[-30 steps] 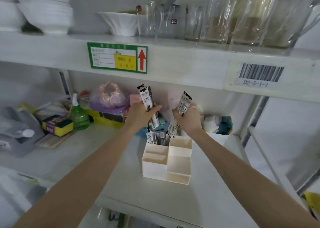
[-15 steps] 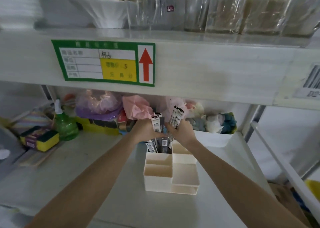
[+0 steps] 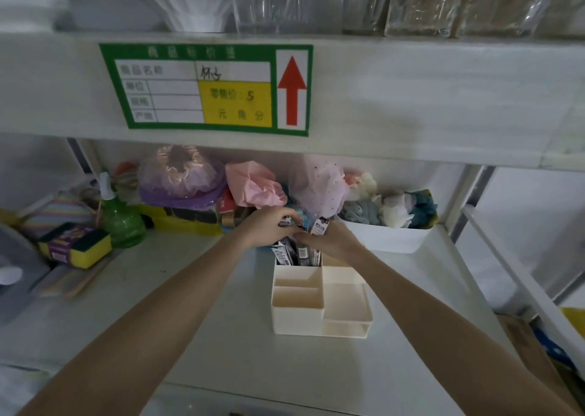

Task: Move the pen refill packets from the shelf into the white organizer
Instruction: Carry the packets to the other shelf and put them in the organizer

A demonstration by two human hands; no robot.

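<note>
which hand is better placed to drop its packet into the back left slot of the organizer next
Left, probably. The left hand holds its packet right above the back left slot of the white organizer, where packets already stand. The right hand, gripping its own packet, sits nearer the back right compartment.

Shelf-edge price tag: "5", red arrow (other print blurred).

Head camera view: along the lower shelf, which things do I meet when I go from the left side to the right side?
Yellow sponge pack → green spray bottle → purple wrapped item → pink tissue paper → left hand → right hand, over the white organizer → white bin holding fluffy items.
</note>
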